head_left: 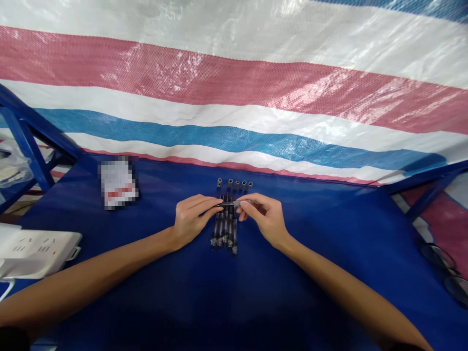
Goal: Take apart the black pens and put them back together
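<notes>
My left hand (193, 217) pinches one end of a dark pen (225, 204), held level above the table. At its other end, my right hand (265, 214) is closed on a short grey tube-like pen part (239, 203). The pen and the grey part meet in line between my fingertips; how far one sits inside the other I cannot tell. Several more dark pens (224, 229) lie side by side under my hands, their upper ends partly hidden. Just beyond them, several short grey tubes (237, 185) form a row, with their open ends showing.
A white power strip (47, 248) with a plug sits at the left edge of the blue table (175, 302). Behind it lies a blurred box-like item (119, 183). Glasses (444, 265) rest at the far right. Striped plastic sheeting (234, 83) hangs along the back.
</notes>
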`<state>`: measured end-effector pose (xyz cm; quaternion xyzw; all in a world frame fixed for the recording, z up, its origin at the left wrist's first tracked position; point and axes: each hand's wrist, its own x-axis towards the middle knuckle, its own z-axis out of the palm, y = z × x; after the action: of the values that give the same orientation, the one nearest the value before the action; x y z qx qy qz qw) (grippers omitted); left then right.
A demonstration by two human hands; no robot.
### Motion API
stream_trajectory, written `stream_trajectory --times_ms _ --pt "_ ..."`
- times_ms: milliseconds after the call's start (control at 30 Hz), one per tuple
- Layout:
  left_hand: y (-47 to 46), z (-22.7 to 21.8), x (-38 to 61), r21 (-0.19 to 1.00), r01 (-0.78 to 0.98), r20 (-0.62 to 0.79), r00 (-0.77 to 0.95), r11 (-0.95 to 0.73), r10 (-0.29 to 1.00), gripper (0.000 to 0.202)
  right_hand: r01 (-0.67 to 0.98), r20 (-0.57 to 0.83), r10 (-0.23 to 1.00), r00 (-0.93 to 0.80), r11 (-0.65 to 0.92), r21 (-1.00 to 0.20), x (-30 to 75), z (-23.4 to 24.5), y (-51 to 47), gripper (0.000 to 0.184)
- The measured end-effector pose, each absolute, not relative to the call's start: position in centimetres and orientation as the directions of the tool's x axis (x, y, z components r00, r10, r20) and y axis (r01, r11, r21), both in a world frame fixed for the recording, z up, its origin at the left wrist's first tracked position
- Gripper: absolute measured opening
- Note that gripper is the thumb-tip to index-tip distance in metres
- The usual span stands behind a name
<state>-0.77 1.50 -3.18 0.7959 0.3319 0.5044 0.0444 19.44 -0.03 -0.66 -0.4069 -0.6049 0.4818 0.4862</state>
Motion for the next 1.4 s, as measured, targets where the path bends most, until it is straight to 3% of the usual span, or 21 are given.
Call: stream_trajectory --times_ms 267,400,533,700,1000,1200,1400 --pt "1.4 -3.6 -1.1 0.291 0.472 0.840 0.290 -0.832 0.459 0.014 -0.094 -0.012 0.976 -0.217 -0.033 -0.995 18.8 -0.2 0.0 0.022" --pt "1.4 -3.9 -1.2 0.238 0.482 0.854 0.310 -0.843 0.418 0.015 -0.038 -0.071 0.976 -0.206 -0.080 -0.996 18.6 -0.6 -0.3 0.030" --pt "1.4 -4.0 -1.2 0.236 0.504 0.827 0.345 -0.831 0.444 0.015 0.094 0.023 0.975 -0.222 0.045 -0.995 18.8 -0.6 -0.4 0.030" --pt "1.5 -3.8 -1.1 0.237 0.556 0.791 0.366 -0.797 0.490 0.021 0.137 0.119 0.969 -0.217 0.151 -0.979 19.4 0.5 -0.2 0.027" --pt "0.2 1.9 -1.4 0.163 0.578 0.767 0.435 -0.799 0.471 0.021 0.053 0.359 0.921 -0.151 0.370 -0.928 20.4 2.8 -0.6 0.011" --pt "-0.3 3.7 -1.9 0.093 0.545 0.780 0.480 -0.833 0.401 0.019 0.029 0.379 0.917 -0.123 0.385 -0.923 19.8 3.0 -1.1 0.010" --pt "0.0 3.8 -2.3 0.194 0.514 0.692 0.532 -0.836 0.488 0.019 0.080 0.394 0.900 -0.185 0.413 -0.907 19.8 2.4 -0.8 0.014"
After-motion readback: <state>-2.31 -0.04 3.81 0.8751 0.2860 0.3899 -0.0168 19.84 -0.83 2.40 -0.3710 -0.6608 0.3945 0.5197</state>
